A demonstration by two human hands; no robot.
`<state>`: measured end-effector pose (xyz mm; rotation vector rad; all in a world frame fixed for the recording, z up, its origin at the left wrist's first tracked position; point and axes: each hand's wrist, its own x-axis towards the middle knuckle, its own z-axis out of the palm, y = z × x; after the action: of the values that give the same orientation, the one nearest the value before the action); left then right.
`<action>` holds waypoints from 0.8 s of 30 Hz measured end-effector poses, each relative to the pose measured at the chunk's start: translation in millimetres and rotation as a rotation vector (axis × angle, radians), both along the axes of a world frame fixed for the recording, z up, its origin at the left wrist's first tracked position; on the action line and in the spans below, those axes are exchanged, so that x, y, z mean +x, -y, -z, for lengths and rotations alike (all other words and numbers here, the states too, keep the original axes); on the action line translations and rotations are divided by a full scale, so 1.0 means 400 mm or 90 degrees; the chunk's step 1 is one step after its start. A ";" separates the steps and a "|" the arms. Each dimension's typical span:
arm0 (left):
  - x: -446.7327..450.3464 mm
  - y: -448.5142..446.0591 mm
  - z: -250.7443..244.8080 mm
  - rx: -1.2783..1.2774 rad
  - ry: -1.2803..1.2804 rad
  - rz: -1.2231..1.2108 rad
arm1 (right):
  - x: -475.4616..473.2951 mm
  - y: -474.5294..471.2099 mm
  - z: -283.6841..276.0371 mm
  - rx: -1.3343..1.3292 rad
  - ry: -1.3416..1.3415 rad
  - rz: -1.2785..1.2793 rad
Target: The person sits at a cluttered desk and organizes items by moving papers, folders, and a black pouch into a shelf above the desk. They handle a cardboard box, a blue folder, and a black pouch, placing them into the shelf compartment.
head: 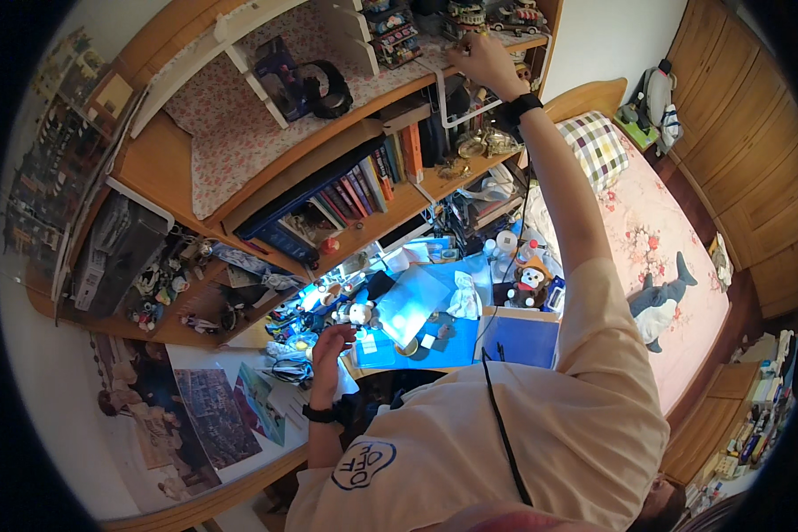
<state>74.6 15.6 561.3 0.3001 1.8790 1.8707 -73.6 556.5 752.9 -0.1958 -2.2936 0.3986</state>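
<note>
My right hand [489,63] is raised to the edge of the upper shelf [399,83], its fingers curled. Whether a small thing sits between its fingertips cannot be seen. Just behind it stand a toy building-brick model [465,18] and a toy vehicle model [519,16]. To its left is a tiered brick model [395,36]. My left hand [332,346] hangs half curled above the desk's near left part, with no object plainly in it. Near its fingers is a white plush toy [352,312]. Both wrists wear black bands.
Headphones [327,90] lie on the upper shelf. Books [356,189] line the shelf below. A white metal frame [444,106] hangs by my right wrist. On the blue desk mat [462,346] lies a clear sheet [412,302]. A bed [638,226] stands to the right. A black cable [499,412] crosses my shirt.
</note>
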 end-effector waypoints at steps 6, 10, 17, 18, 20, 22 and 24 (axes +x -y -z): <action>0.009 0.020 0.006 -0.002 -0.006 -0.013 | -0.064 -0.013 -0.047 0.098 -0.010 0.000; 0.018 0.034 0.013 0.008 0.017 -0.030 | -0.119 -0.010 -0.073 0.185 0.113 -0.056; 0.029 0.041 0.025 0.021 0.015 -0.052 | -0.118 0.085 -0.091 0.145 0.217 -0.113; 0.028 0.040 0.027 0.016 0.018 -0.054 | -0.115 0.098 -0.089 0.140 0.221 -0.135; 0.028 0.039 0.031 0.012 0.018 -0.051 | -0.116 0.115 -0.089 0.142 0.208 -0.152; 0.027 0.040 0.033 0.015 0.014 -0.048 | -0.115 0.119 -0.088 0.139 0.219 -0.122; 0.025 0.042 0.036 0.016 0.015 -0.047 | -0.112 0.115 -0.081 0.126 0.202 -0.115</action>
<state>84.5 -1.0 546.9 0.2196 1.8755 1.9389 -118.3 510.4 785.5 0.0519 -2.6569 0.2416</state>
